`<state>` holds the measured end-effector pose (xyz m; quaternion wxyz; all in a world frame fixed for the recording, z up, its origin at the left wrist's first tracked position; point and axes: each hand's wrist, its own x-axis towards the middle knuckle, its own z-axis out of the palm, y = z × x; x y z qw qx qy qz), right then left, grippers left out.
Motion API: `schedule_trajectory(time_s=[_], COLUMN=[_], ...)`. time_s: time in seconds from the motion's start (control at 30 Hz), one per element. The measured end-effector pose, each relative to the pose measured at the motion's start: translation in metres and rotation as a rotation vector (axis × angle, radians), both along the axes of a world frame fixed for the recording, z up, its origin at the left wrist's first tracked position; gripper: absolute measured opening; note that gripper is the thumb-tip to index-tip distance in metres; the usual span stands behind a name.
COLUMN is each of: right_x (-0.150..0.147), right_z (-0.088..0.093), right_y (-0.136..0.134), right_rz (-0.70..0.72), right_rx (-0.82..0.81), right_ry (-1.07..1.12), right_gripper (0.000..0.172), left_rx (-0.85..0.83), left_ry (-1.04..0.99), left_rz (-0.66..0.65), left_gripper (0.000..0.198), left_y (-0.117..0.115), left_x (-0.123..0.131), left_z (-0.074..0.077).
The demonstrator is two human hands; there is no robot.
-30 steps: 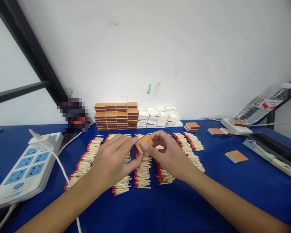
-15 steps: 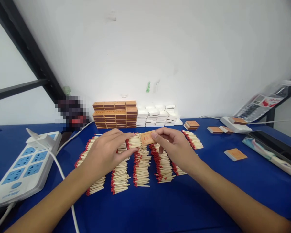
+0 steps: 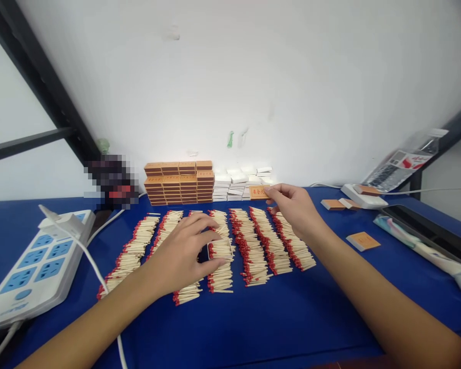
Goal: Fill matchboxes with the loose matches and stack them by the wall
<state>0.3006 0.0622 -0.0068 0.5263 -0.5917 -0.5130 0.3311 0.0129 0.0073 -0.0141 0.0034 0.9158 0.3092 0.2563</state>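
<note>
My left hand [image 3: 186, 251] is over the match rows, its thumb and index finger gripping opposite sides of a small white matchbox tray [image 3: 221, 249] filled with red-tipped matches. My right hand [image 3: 292, 205] is farther back, pinching an orange matchbox sleeve [image 3: 258, 192] by its right end, in front of stacked white trays [image 3: 228, 192]. Several long rows of loose matches [image 3: 249, 246] lie across the blue table [image 3: 276, 323]. Part of the rows at left is hidden under my left hand and forearm.
Stacked orange matchboxes [image 3: 179, 187] stand against the wall. At left is a power strip [image 3: 42, 261] with a white cable [image 3: 96, 271]. Toward the right lie a loose matchbox [image 3: 363, 241], a white adapter [image 3: 363, 197], a plastic bottle [image 3: 407, 159] and a dark phone-like slab [image 3: 426, 230].
My hands have moved apart. The right hand carried the orange sleeve back and to the right, off the tray. My left hand came lower with the tray of matches.
</note>
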Motion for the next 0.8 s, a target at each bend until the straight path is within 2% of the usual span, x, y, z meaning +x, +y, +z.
schedule_trajectory(time_s=[0.13, 0.27, 0.33, 0.43, 0.57, 0.67, 0.8], right_x=[0.025, 0.070, 0.095, 0.127, 0.154, 0.158, 0.145], right_z=[0.016, 0.040, 0.044, 0.038, 0.025, 0.022, 0.017], right_y=[0.007, 0.004, 0.003, 0.009, 0.020, 0.022, 0.026], right_rz=[-0.110, -0.394, -0.441, -0.436, -0.421, -0.353, -0.364], right_rx=[0.046, 0.128, 0.051, -0.174, -0.315, -0.394, -0.339], right_ry=[-0.053, -0.263, -0.366, -0.476, -0.669, -0.700, -0.648], right_gripper=[0.037, 0.036, 0.030, 0.028, 0.025, 0.027, 0.031], left_rx=[0.012, 0.047, 0.063, 0.083, 0.094, 0.097, 0.091], left_ry=[0.026, -0.003, -0.022, -0.039, -0.035, -0.039, -0.051], left_rz=[0.015, -0.001, -0.009, 0.007, 0.029, 0.032, 0.031], left_gripper=[0.029, 0.026, 0.024, 0.021, 0.025, 0.025, 0.024], left_y=[0.001, 0.001, 0.000, 0.000, 0.003, 0.004, 0.005], left_x=[-0.003, -0.003, -0.003, -0.004, -0.006, -0.008, -0.008], left_z=[-0.006, -0.006, -0.003, 0.003, 0.006, 0.006, 0.006])
